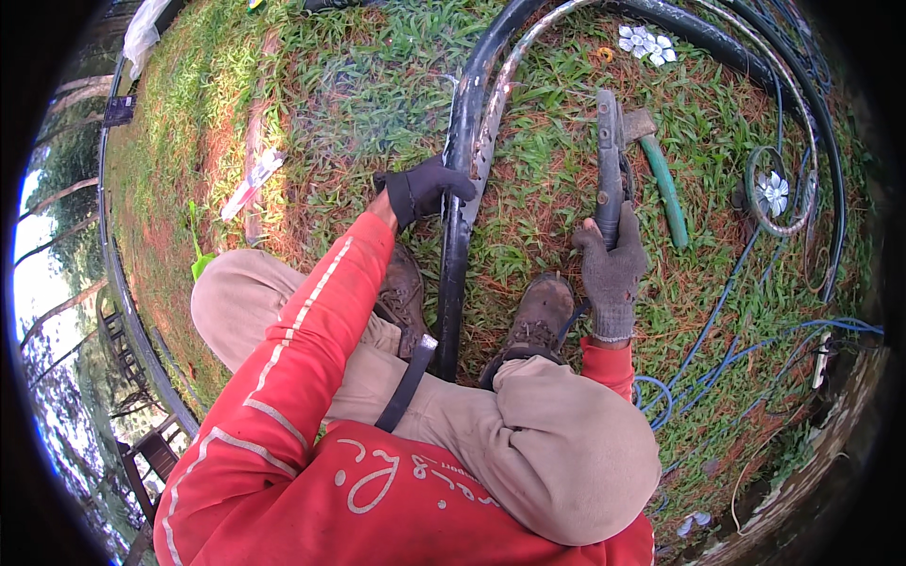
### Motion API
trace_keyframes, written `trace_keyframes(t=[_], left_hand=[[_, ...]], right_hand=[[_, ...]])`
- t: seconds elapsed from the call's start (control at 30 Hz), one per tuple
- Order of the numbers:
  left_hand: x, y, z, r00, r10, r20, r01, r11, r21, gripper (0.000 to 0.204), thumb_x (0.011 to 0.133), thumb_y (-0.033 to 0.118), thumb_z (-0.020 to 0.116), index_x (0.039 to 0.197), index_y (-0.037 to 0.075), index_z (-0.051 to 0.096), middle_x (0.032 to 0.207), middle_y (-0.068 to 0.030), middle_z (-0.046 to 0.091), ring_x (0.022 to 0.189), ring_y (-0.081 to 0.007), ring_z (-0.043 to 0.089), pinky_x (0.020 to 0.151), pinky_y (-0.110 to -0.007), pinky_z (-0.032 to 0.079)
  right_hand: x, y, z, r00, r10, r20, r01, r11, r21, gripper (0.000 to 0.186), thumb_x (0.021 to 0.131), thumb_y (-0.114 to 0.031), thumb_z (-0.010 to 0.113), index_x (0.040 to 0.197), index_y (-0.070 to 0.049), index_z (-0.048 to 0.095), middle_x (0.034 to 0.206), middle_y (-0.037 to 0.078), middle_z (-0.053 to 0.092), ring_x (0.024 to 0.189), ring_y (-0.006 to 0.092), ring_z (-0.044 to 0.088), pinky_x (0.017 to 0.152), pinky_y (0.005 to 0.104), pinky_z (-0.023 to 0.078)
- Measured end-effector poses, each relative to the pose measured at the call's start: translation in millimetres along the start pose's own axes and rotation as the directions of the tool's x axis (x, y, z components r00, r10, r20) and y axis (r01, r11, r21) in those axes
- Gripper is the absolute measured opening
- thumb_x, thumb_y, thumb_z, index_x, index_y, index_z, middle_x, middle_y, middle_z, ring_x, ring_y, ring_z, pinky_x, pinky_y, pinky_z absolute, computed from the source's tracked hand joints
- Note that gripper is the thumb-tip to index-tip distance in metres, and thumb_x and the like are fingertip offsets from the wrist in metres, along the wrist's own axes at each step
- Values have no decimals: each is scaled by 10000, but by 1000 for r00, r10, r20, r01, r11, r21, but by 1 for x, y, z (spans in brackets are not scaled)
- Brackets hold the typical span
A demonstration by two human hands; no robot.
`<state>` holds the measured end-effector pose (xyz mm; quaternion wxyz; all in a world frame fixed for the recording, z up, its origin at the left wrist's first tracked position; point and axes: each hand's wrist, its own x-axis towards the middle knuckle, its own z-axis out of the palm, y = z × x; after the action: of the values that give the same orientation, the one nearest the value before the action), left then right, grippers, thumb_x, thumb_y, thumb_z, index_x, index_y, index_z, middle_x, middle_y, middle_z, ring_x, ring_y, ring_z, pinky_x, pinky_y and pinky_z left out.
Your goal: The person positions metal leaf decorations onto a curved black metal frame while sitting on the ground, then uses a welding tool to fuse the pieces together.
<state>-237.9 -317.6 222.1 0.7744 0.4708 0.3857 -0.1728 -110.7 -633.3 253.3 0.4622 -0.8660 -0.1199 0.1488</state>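
My left hand [429, 191], in a dark glove, is closed round a black metal tube [455, 274] that runs up between my boots and bends away to the right. A pale, worn curved strip [491, 118] lies against the tube just beyond my fingers. My gloved right hand [613, 274] grips the lower end of a long grey welding electrode holder [609, 141], which points away from me. Its jaw end carries no rod that I can make out. Right beside it, a hammer [665, 184] with a green handle lies on the grass.
Silver metal flowers [647, 44] lie at the far right, another [772, 192] by a metal ring [750, 179]. Blue cables [727, 358] snake along the right. A white-and-red packet [253, 184] rests at the left. My boots [540, 311] flank the tube; faint smoke hangs beyond it.
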Motion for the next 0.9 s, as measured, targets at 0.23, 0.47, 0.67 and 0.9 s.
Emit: trace_keyframes(t=[0.23,0.47,0.67,0.9], left_hand=[[0,-5,-6,1000,-7,-10,8,998,56,214,846,164,833,994,9,820,920,-76,787,795,-178,738,734,-326,575],[-6,0,2,1000,-8,10,8,1000,-5,277,839,152,852,1078,20,804,984,-80,795,867,-186,756,799,-346,589],[-6,2,2,999,0,32,2,999,-47,328,829,103,864,1134,31,767,987,-82,789,863,-197,763,803,-362,613],[-2,3,1,999,-34,32,35,999,-23,329,835,54,866,1140,26,746,972,-84,779,858,-209,773,774,-372,630]], right_hand=[[-2,-8,3,994,89,63,-94,991,93,602,891,-121,852,1425,70,647,974,160,757,784,213,735,744,362,600],[-3,-5,5,999,39,25,-40,998,45,620,872,-122,859,1412,94,644,988,194,771,801,220,759,736,359,601],[-2,1,6,997,27,70,-26,1000,-7,619,879,-124,857,1408,114,640,984,219,764,820,249,777,753,373,608],[-7,9,10,994,97,57,-101,992,74,655,897,-126,852,1456,116,614,998,198,769,842,231,769,768,367,606]])
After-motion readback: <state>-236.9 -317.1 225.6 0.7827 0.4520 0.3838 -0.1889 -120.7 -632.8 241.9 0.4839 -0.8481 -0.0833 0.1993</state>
